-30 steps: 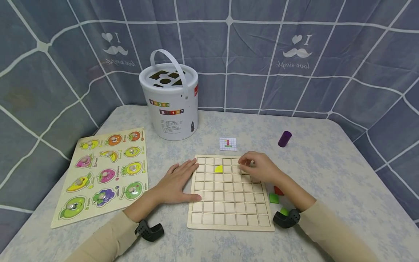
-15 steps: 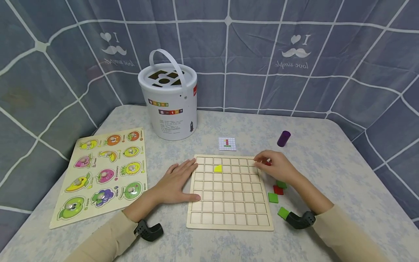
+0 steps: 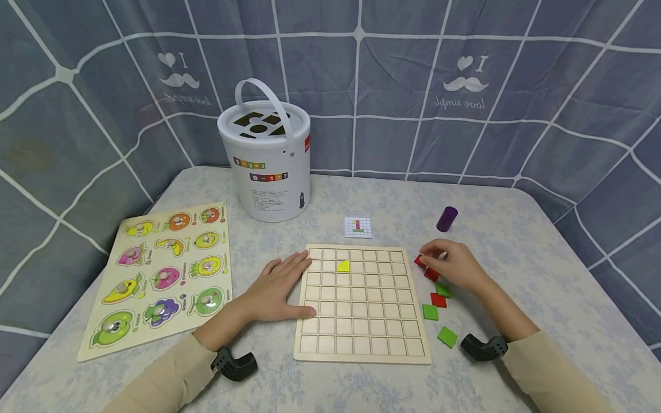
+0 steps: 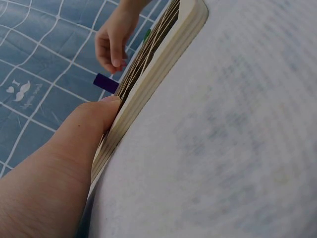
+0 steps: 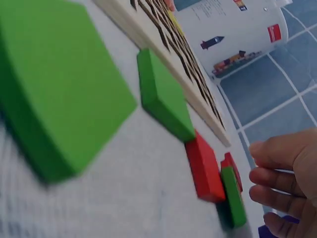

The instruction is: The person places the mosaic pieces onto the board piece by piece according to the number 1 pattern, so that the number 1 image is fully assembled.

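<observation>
My left hand [image 3: 279, 289] rests with spread fingers on the left edge of a pale wooden grid board [image 3: 362, 355]. Its thumb [image 4: 81, 129] lies over the board's rim in the left wrist view. A yellow tile with one rounded corner [image 3: 343, 266] sits in an upper cell. Right of the board, my right hand [image 3: 454, 267] hovers with loosely bent fingers at a red tile [image 3: 419, 261]; contact is unclear. Another red tile [image 3: 431, 275] lies below that one. In the right wrist view, nothing shows between the fingers [image 5: 270, 178].
Green tiles [image 3: 447, 336] and a red tile [image 3: 438, 300] lie along the board's right side. Behind are a pattern card [image 3: 358, 228], a purple cylinder [image 3: 447, 219] and a white lidded bucket [image 3: 268, 189]. A fruit puzzle board [image 3: 188, 269] lies left.
My right hand has moved rightwards off the grid board's upper right corner to the red tiles, uncovering tiles beside the board. My left hand stays put.
</observation>
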